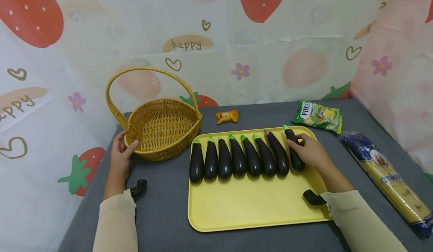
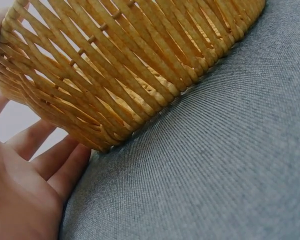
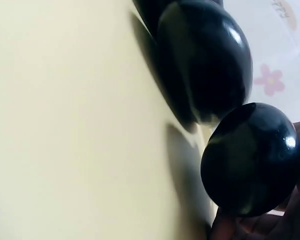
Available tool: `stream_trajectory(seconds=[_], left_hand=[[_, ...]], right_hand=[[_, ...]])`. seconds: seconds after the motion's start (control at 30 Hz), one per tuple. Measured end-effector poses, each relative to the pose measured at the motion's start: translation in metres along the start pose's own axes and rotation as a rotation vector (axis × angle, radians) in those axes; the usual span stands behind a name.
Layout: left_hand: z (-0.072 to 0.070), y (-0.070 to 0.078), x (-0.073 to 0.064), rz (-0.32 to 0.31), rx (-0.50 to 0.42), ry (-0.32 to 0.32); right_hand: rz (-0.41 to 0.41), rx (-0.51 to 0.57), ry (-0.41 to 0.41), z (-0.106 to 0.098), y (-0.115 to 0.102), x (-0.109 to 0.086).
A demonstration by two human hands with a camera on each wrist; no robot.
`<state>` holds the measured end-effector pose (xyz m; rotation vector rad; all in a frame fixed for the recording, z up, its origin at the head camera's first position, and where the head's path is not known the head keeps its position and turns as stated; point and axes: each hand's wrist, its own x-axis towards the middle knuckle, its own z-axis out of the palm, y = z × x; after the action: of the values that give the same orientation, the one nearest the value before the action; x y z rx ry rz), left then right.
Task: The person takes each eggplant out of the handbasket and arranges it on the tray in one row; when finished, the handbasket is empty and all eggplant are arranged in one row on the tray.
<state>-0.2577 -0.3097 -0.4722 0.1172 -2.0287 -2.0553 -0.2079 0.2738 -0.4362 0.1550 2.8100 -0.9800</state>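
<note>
On the left, my left hand [image 1: 121, 154] holds the side of a wicker basket [image 1: 162, 156] with a tall arched handle. In the left wrist view, the fingers [image 2: 65, 167] lie along the outside of the basket's woven wall [image 2: 120, 60]. My right hand [image 1: 311, 150] grips an eggplant [image 1: 293, 152] by its upper part, at the right end of a row of eggplants [image 1: 238, 160] on a yellow tray [image 1: 250, 207]. The right wrist view shows the rounded bottom of the held eggplant [image 3: 252, 160], with a shadow on the tray beside it.
Behind the tray lies a small orange packet [image 1: 227, 116]. A green candy bag [image 1: 318, 116] and a long pasta-like package [image 1: 385, 180] lie on the right. The grey tabletop [image 1: 162, 214] ends at a printed curtain [image 1: 264, 56].
</note>
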Motion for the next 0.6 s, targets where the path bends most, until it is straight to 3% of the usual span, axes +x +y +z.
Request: stream_trajectory(seconds=[0.23, 0.6], left_hand=[[-0.0001, -0.0008, 0.0019, 0.005, -0.016, 0.011], [-0.0020, 0.0001, -0.0013, -0.019, -0.001, 0.004]], right_hand=[[0.013, -0.098, 0.007, 0.0061, -0.0031, 0.0031], [0.002, -0.109, -0.003, 0.0066, -0.0062, 0.0016]])
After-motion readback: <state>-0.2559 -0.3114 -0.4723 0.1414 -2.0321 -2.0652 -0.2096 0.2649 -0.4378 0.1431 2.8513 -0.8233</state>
